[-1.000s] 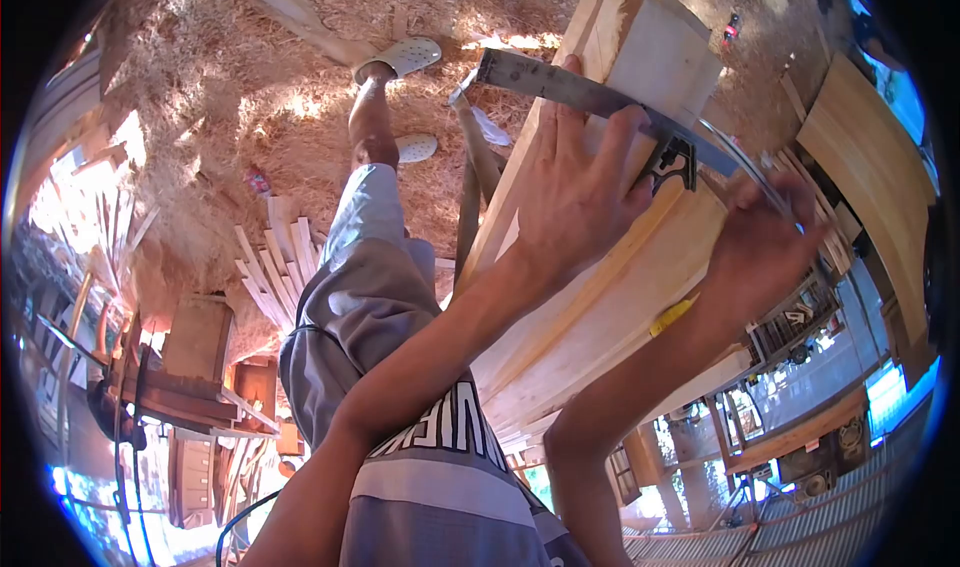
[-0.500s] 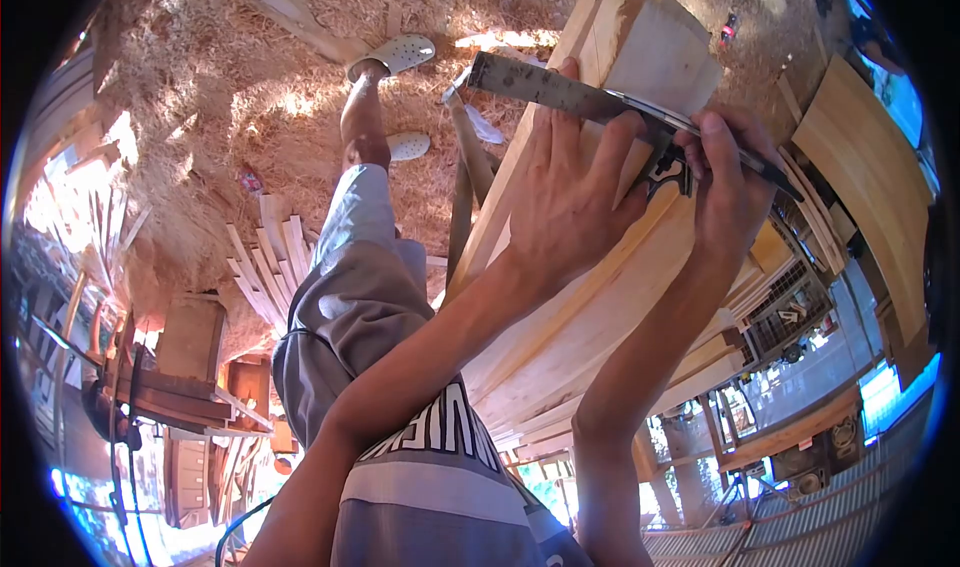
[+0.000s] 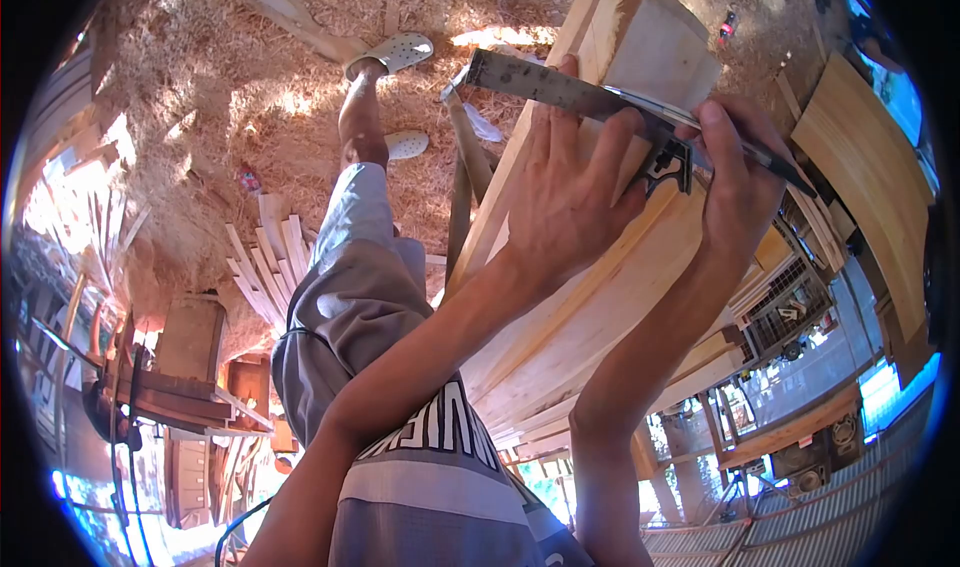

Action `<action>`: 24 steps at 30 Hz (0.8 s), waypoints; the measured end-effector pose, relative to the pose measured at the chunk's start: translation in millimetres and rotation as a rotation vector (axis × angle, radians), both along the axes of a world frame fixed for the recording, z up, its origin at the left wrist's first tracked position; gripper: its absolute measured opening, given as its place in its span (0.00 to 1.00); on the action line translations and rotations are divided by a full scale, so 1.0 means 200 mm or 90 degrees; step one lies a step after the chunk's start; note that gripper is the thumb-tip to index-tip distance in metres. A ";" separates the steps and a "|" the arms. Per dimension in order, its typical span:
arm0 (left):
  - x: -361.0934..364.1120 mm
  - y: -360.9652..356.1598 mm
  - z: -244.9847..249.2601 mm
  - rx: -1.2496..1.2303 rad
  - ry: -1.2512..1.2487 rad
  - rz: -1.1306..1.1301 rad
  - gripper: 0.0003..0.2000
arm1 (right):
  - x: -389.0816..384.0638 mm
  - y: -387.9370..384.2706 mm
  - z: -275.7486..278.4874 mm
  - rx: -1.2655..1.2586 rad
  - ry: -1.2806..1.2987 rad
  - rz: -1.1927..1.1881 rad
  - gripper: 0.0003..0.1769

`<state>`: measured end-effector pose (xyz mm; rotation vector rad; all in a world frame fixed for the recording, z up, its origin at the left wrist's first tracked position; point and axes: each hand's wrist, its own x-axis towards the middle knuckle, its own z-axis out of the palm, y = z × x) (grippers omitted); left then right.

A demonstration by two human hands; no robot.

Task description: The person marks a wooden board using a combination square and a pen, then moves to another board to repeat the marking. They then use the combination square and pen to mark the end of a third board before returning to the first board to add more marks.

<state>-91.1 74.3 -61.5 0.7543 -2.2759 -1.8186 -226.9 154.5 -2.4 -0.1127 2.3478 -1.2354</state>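
Note:
A worn combination square (image 3: pixel 530 82) lies across a thick pale wooden beam (image 3: pixel 655 42), its dark blade reaching past the beam's left edge. My left hand (image 3: pixel 575 192) is closed over the square, with fingers around the blade and the thumb side close to its black head (image 3: pixel 665 167). Pinched in my right hand (image 3: pixel 740 167) is a slim pen-like tool (image 3: pixel 790 170) with a silver front part and a dark rear end. Its silver part runs along the square's edge on the wood, and its tip points up and left.
Wood shavings (image 3: pixel 290 87) cover the ground, where a foot in a pale clog (image 3: pixel 400 53) stands. Thin wooden strips (image 3: pixel 265 262) are piled at left. A wide curved board (image 3: pixel 865 187) stands at right. A red-labelled bottle (image 3: pixel 727 29) lies beyond the beam.
My right hand has shifted slightly to the right, and the slim tool has slid a little with it along the square. My left hand and the square stay in place.

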 end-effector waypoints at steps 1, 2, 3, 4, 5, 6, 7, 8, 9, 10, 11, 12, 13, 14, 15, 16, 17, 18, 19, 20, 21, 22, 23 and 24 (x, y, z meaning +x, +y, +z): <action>0.00 0.00 0.00 0.000 -0.001 0.002 0.33 | -0.01 0.00 0.01 0.000 -0.001 0.002 0.08; 0.00 -0.01 0.00 -0.009 -0.004 -0.008 0.33 | -0.02 0.01 0.02 0.003 0.015 0.022 0.08; 0.00 -0.01 -0.01 -0.018 -0.006 -0.019 0.33 | -0.02 0.02 0.03 0.006 0.031 0.042 0.08; 0.00 -0.01 -0.01 -0.018 -0.007 -0.018 0.33 | -0.02 0.02 0.04 0.006 0.031 0.043 0.08; 0.00 0.00 -0.01 -0.019 -0.002 -0.007 0.33 | -0.02 0.03 0.05 0.033 0.057 0.055 0.10; 0.00 0.00 -0.01 -0.020 0.004 0.002 0.33 | -0.02 0.03 0.05 0.062 0.083 0.067 0.13; 0.00 0.00 -0.01 -0.018 0.004 0.001 0.33 | -0.03 0.05 0.05 0.064 0.083 0.065 0.13; 0.00 0.00 -0.01 -0.015 0.000 -0.001 0.34 | -0.03 0.08 0.04 -0.008 0.092 0.016 0.16; 0.00 0.00 -0.01 -0.013 -0.003 -0.003 0.34 | -0.03 0.09 0.04 -0.081 0.102 -0.033 0.19; -0.01 0.00 -0.01 -0.012 -0.001 -0.003 0.34 | -0.02 0.10 0.02 -0.079 0.105 -0.033 0.19; 0.00 0.00 -0.01 -0.015 -0.002 -0.007 0.34 | -0.01 0.10 0.00 -0.002 0.203 -0.087 0.22; 0.00 0.00 -0.01 -0.019 -0.004 -0.011 0.34 | 0.01 0.10 -0.01 0.075 0.301 -0.141 0.24; 0.00 0.00 0.00 -0.020 -0.003 -0.011 0.34 | 0.04 0.12 -0.03 0.074 0.302 -0.141 0.24; 0.00 0.00 -0.01 -0.021 -0.005 -0.011 0.34 | 0.07 0.16 -0.05 0.026 0.280 -0.215 0.20; 0.00 0.00 -0.01 -0.022 -0.007 -0.010 0.34 | 0.10 0.17 -0.06 -0.023 0.255 -0.289 0.16; -0.01 0.00 -0.01 -0.023 -0.006 -0.010 0.34 | 0.13 0.19 -0.05 -0.025 0.256 -0.289 0.16; -0.01 0.00 -0.01 -0.028 -0.004 -0.004 0.34 | 0.16 0.22 -0.05 -0.064 0.200 -0.220 0.14; -0.01 0.01 -0.01 -0.031 -0.003 0.000 0.34 | 0.18 0.20 -0.03 -0.100 0.143 -0.153 0.12; 0.00 0.01 -0.01 -0.027 -0.005 -0.004 0.34 | 0.20 0.19 -0.02 -0.095 0.141 -0.156 0.12; 0.00 0.00 0.00 -0.022 -0.005 -0.008 0.34 | 0.20 0.17 -0.02 -0.092 0.109 -0.151 0.10; 0.00 0.00 0.00 -0.020 -0.004 -0.010 0.34 | 0.19 0.12 -0.01 -0.091 0.077 -0.145 0.08; 0.00 0.00 0.00 -0.019 -0.002 -0.012 0.34 | 0.18 0.05 0.00 -0.131 0.062 -0.155 0.07; 0.00 0.01 -0.01 -0.028 -0.010 -0.015 0.34 | 0.16 0.03 0.00 -0.132 0.063 -0.155 0.07; 0.00 0.01 -0.01 -0.038 -0.017 -0.018 0.34 | 0.15 0.02 -0.01 -0.118 0.039 -0.124 0.06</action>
